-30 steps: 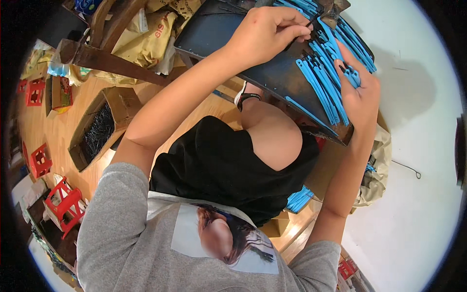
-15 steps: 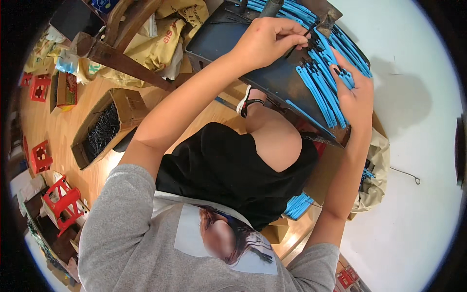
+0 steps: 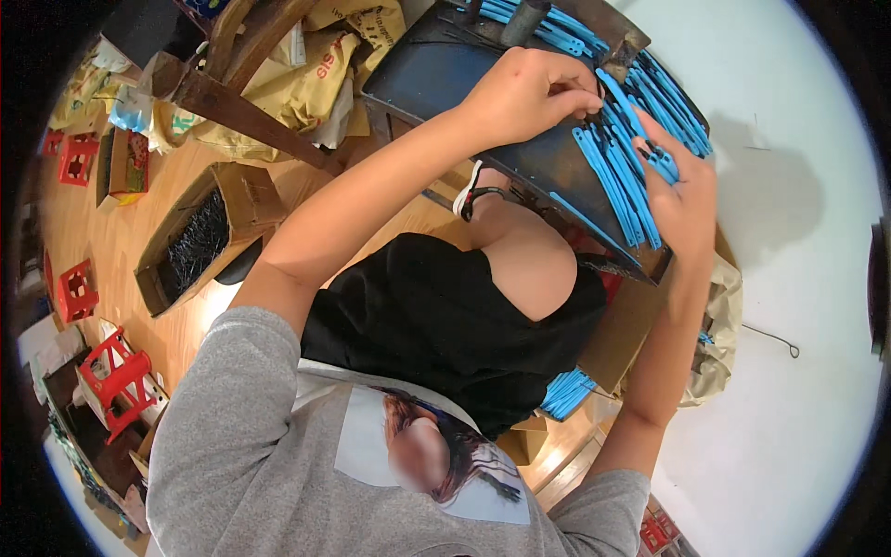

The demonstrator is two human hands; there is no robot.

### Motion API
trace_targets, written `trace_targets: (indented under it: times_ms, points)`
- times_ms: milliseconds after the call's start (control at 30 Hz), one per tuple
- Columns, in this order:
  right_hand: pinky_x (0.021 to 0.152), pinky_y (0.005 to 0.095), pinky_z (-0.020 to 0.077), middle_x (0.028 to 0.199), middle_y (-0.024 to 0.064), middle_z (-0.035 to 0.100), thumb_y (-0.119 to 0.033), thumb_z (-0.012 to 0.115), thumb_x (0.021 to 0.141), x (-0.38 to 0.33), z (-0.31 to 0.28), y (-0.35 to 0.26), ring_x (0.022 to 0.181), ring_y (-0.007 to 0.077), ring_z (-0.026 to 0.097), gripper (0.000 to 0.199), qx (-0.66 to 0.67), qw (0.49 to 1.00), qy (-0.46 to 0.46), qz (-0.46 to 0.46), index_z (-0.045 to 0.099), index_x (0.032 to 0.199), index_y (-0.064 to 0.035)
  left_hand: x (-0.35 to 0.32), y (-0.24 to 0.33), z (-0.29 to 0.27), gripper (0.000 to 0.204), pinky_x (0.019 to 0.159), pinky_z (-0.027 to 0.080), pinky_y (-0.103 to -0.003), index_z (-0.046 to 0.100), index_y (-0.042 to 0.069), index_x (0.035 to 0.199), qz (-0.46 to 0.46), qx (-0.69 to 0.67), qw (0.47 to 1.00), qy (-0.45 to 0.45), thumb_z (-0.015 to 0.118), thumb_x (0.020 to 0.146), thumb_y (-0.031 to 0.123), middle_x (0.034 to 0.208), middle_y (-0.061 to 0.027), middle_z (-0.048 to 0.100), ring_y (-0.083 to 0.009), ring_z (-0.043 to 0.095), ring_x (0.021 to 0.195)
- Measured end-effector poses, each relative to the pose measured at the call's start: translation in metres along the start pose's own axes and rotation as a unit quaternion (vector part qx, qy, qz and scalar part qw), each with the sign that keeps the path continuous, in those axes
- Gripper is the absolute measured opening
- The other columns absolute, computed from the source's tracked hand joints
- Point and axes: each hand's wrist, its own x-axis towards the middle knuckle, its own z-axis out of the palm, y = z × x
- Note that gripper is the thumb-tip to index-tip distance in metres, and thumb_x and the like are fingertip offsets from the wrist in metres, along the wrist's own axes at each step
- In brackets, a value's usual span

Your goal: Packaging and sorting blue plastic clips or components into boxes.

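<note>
My left hand [image 3: 536, 97] is closed in a pinch at the worktable's middle, thumb against forefinger. A thin black piece [image 3: 603, 95] shows at its fingertips, mostly hidden, beside the end of a blue plastic strip [image 3: 616, 91]. My right hand [image 3: 682, 190] is curled round several slim blue strips [image 3: 661, 165] with black parts among them. That blue strip reaches from the right fingers toward the left fingertips. Under and between the hands, more blue strips [image 3: 608, 186] lie side by side on the dark metal table [image 3: 418, 79].
A metal post [image 3: 525, 20] rises at the table's far side, near further blue strips [image 3: 664, 93]. A cardboard box of black pieces [image 3: 197, 243] stands on the floor at left, with red stools [image 3: 116, 379]. Beneath my right forearm are blue strips [image 3: 568, 394] and a beige sack [image 3: 719, 316].
My left hand has moved slightly right and nearer, bringing its fingertips to the blue strip; the black piece they held shows less. My right hand keeps its hold, shifting only a little.
</note>
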Motion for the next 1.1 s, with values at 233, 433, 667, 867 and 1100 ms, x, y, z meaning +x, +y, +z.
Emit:
trace_targets:
  times_ms: [233,433,667,867,1100]
  points:
    - [0.064,0.0270,0.0450,0.088,0.0177,0.059,0.000,0.053,0.067,-0.004,0.022,-0.004,0.073,0.0272,0.060,0.041,0.010,0.994,0.099,-0.047,0.056,0.107,-0.0084,0.001,0.002,-0.002,0.011,0.061,0.048,-0.022,0.060,-0.003,0.079,0.006,-0.096,0.995,0.009,0.056,0.080,0.007,0.071,-0.0059,0.061,-0.0097,0.059,0.066]
    - [0.063,0.0298,0.0450,0.085,0.0165,0.059,-0.002,0.056,0.067,-0.010,0.033,-0.006,0.071,0.0300,0.058,0.034,0.002,0.992,0.123,-0.013,0.058,0.101,-0.0061,-0.002,0.002,-0.003,0.012,0.059,0.048,-0.022,0.061,-0.003,0.078,0.026,-0.095,0.995,0.003,0.057,0.080,0.008,0.070,-0.0059,0.061,-0.0088,0.058,0.064]
    - [0.059,0.0341,0.0441,0.074,0.0162,0.058,-0.006,0.058,0.068,-0.016,0.034,-0.004,0.065,0.0330,0.055,0.019,-0.062,0.986,0.153,0.027,0.057,0.086,-0.0015,-0.008,-0.002,-0.011,0.011,0.054,0.047,-0.024,0.063,0.005,0.081,0.182,0.201,0.960,0.068,0.060,0.077,0.015,0.069,-0.0080,0.062,-0.0162,0.060,0.059]
    - [0.057,0.0337,0.0425,0.072,0.0173,0.055,-0.009,0.057,0.071,-0.035,0.027,-0.011,0.060,0.0316,0.052,0.017,-0.093,0.978,0.189,-0.018,0.055,0.086,-0.0004,-0.033,-0.004,-0.026,0.012,0.050,0.046,-0.028,0.063,0.009,0.076,0.110,0.296,0.939,0.136,0.061,0.075,0.021,0.065,-0.0080,0.060,-0.0218,0.058,0.056]
    - [0.054,0.0254,0.0388,0.069,0.0122,0.054,-0.011,0.056,0.077,-0.066,0.028,-0.055,0.056,0.0145,0.048,0.014,0.093,0.952,0.234,0.173,0.054,0.083,0.0010,-0.007,0.020,-0.051,0.016,0.045,0.041,-0.031,0.053,-0.001,0.067,0.181,0.349,0.914,0.099,0.058,0.077,0.011,0.055,-0.0141,0.052,-0.0252,0.055,0.050]
